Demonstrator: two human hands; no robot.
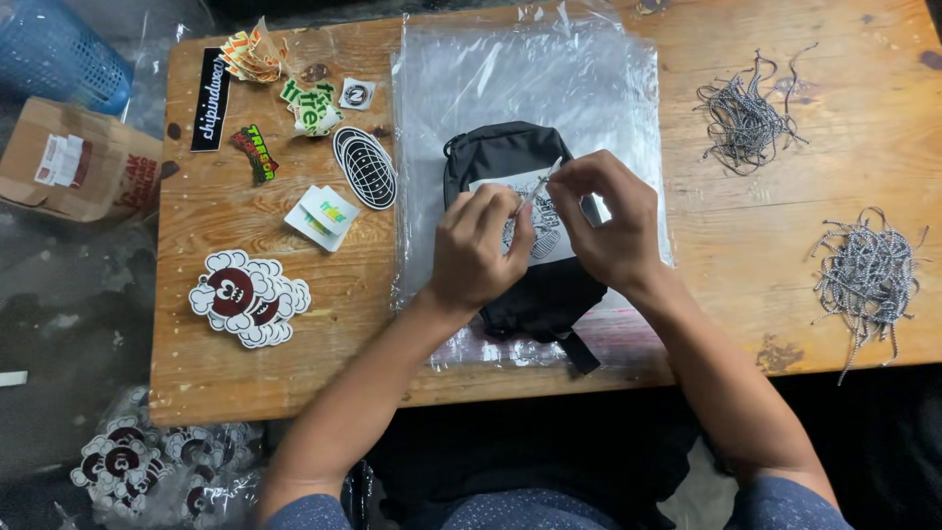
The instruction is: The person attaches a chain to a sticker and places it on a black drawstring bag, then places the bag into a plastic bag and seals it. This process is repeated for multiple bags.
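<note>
Centrally, small black bag (535, 285), white printed card (538, 211), both hands pinching

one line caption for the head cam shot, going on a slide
Both hands, left hand and right hand, pinch a thin strip over a black bag lying on clear plastic sheets, stickers alongside.

Both forearms reached forward and angled inward. The left hand (478, 247) and right hand (605, 221) met close together, fingertips pinched.
</note>
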